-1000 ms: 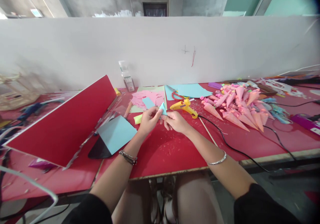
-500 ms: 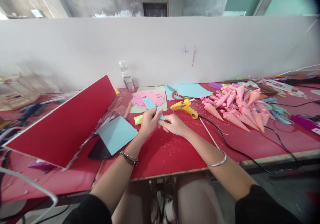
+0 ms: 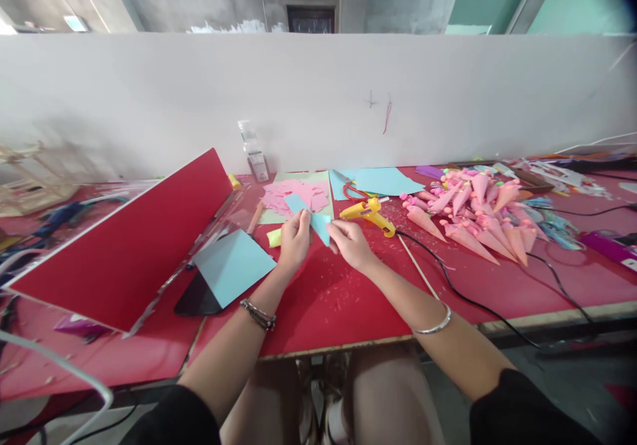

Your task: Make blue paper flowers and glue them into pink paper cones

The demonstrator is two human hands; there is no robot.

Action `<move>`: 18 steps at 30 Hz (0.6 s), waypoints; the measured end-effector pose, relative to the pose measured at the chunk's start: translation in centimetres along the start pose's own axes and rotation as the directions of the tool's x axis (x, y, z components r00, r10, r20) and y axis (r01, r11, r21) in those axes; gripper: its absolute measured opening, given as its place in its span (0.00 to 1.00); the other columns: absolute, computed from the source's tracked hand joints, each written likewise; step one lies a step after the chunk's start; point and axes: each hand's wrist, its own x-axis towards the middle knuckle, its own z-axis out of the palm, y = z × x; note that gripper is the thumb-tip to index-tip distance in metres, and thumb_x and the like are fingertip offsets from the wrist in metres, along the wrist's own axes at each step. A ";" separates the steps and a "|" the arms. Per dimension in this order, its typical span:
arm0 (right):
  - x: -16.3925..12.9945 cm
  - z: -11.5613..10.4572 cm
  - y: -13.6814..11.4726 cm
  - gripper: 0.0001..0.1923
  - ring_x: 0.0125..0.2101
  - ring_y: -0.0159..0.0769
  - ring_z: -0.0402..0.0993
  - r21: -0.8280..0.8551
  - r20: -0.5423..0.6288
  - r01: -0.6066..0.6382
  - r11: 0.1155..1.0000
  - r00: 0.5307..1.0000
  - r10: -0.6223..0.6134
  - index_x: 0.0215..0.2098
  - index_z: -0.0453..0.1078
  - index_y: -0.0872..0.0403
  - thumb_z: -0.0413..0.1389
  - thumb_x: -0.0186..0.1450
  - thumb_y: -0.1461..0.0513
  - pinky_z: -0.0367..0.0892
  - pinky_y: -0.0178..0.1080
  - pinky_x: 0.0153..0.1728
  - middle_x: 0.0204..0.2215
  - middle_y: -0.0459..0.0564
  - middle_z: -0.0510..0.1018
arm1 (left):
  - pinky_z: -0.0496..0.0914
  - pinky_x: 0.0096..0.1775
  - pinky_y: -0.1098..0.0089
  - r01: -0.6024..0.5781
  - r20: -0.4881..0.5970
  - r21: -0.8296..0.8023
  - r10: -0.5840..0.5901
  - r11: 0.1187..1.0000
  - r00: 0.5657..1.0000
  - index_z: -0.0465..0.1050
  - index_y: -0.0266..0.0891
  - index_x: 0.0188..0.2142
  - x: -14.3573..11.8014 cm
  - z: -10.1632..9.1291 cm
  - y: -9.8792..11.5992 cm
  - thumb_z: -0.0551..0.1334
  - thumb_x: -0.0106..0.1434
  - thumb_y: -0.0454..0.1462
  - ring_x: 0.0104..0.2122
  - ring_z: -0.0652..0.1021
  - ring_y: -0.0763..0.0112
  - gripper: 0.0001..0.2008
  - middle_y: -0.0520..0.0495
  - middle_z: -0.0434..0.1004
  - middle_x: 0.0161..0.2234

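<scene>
A strip of light blue paper (image 3: 320, 226) is stretched between my two hands, above the red tabletop. My left hand (image 3: 295, 236) pinches it near the middle, and one end sticks out beyond the fingers to the upper left. The other end, which looks creased or folded, is pinched by the fingertips of my right hand (image 3: 349, 241). Just beyond the right hand lies a yellow hot glue gun (image 3: 369, 214). Pink paper pieces (image 3: 298, 194) are piled behind the left hand, and a yellow-green piece (image 3: 274, 237) lies beside it.
Many pink paper cones (image 3: 478, 213) are heaped at the right. A light blue sheet (image 3: 233, 267) rests on a dark flat object at the left, near a tilted red board (image 3: 134, 246). The glue gun's black cable (image 3: 448, 279) runs rightward. Red-handled scissors (image 3: 354, 191) lie behind.
My hands have drawn slightly apart, the right one moving right. More of the blue paper's near end now shows between them, spread flatter than before.
</scene>
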 end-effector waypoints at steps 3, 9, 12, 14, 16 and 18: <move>0.3 -0.2 0.2 0.19 0.13 0.23 0.54 0.005 -0.100 0.018 1.000 0.995 -0.017 0.18 0.54 0.54 0.42 0.63 0.54 0.51 0.29 0.17 0.11 0.39 0.57 | 0.54 0.19 0.76 -0.019 0.051 -0.015 0.020 1.000 0.998 0.54 0.38 0.17 -0.1 0.0 0.1 0.48 0.62 0.43 0.13 0.58 0.81 0.19 0.58 0.55 0.11; 0.7 -0.3 1.2 0.20 0.16 0.24 0.51 -0.087 -0.178 0.017 0.996 0.984 -0.032 0.18 0.51 0.54 0.44 0.62 0.51 0.49 0.30 0.18 0.14 0.39 0.52 | 0.52 0.18 0.76 0.011 0.008 0.050 -0.012 0.999 1.000 0.55 0.38 0.15 -0.2 0.0 0.2 0.50 0.61 0.43 0.13 0.57 0.80 0.20 0.57 0.54 0.11; 0.6 -0.2 1.5 0.20 0.17 0.24 0.49 -0.084 -0.163 0.020 0.996 0.986 -0.034 0.18 0.50 0.54 0.44 0.62 0.51 0.49 0.30 0.19 0.15 0.39 0.50 | 0.51 0.17 0.75 0.056 -0.053 0.050 -0.053 0.997 0.997 0.54 0.38 0.13 0.0 -0.2 -0.1 0.50 0.60 0.45 0.12 0.57 0.80 0.22 0.56 0.53 0.10; 0.5 -0.1 1.6 0.20 0.17 0.23 0.50 -0.060 -0.096 0.011 0.998 0.995 -0.017 0.18 0.50 0.54 0.44 0.62 0.51 0.49 0.29 0.19 0.14 0.39 0.51 | 0.50 0.16 0.75 0.112 -0.111 -0.014 -0.113 0.994 0.987 0.53 0.39 0.13 0.3 -0.4 -0.4 0.48 0.60 0.45 0.11 0.56 0.80 0.23 0.57 0.50 0.09; 0.4 0.1 1.7 0.20 0.16 0.23 0.52 -0.078 0.024 -0.011 0.997 1.000 0.013 0.18 0.53 0.54 0.43 0.62 0.52 0.49 0.29 0.19 0.14 0.39 0.54 | 0.49 0.15 0.75 0.150 -0.155 -0.090 -0.163 0.985 0.974 0.54 0.39 0.14 0.7 -0.5 -0.6 0.48 0.61 0.44 0.11 0.55 0.80 0.21 0.58 0.49 0.10; 0.3 0.2 1.8 0.18 0.16 0.24 0.55 -0.158 0.145 -0.033 0.987 0.988 0.056 0.19 0.56 0.55 0.43 0.62 0.54 0.50 0.29 0.19 0.13 0.39 0.58 | 0.51 0.16 0.76 0.143 -0.156 -0.119 -0.160 0.983 0.975 0.56 0.38 0.17 0.9 -0.7 -0.4 0.49 0.60 0.42 0.12 0.56 0.80 0.17 0.58 0.51 0.12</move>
